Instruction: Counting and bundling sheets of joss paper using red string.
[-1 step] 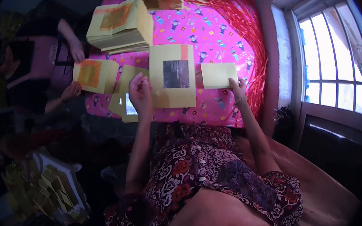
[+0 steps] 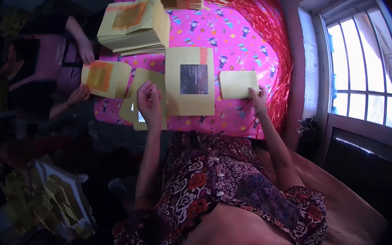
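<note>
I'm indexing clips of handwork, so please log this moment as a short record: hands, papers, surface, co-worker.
Left hand: fingers curled, in front of tan sheets; any hold unclear
Right hand: at the lower right corner of a plain yellow piece
Between hands: tan paper with dark patch
Stack: yellowish papers, orange patch on top
Surface: pink patterned cover
Co-worker: both hands at an orange-patched paper

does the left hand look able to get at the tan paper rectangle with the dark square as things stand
Probably yes: the left hand is close to the left edge of the tan paper rectangle, with nothing visible between them.
</note>
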Action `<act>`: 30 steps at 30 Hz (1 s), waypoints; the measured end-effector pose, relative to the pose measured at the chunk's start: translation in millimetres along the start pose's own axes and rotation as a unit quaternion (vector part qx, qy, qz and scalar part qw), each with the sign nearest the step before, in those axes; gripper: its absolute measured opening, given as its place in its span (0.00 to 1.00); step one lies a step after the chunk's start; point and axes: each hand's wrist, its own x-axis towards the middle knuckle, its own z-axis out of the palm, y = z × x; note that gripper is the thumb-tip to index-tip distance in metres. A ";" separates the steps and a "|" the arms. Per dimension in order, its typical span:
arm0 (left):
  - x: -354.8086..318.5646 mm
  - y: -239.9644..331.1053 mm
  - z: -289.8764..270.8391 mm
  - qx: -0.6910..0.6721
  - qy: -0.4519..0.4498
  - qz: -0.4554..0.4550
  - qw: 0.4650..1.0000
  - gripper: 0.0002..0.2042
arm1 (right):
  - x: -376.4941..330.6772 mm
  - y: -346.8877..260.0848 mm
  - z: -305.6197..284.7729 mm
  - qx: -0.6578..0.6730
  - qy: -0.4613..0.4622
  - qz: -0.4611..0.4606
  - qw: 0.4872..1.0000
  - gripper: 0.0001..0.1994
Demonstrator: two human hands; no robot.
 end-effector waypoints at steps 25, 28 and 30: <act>-51.5 -175.4 -170.2 0.175 0.288 -0.132 0.932 0.13 | -25.2 -118.2 55.0 -0.197 -0.064 -0.223 0.952 0.19; -30.5 -166.2 -173.1 0.165 0.291 -0.103 0.937 0.13 | -28.0 -124.7 61.5 -0.171 -0.096 -0.221 0.955 0.18; -22.0 -171.2 -180.5 0.195 0.308 -0.136 0.921 0.14 | -37.0 -136.5 68.7 -0.174 -0.124 -0.214 0.953 0.18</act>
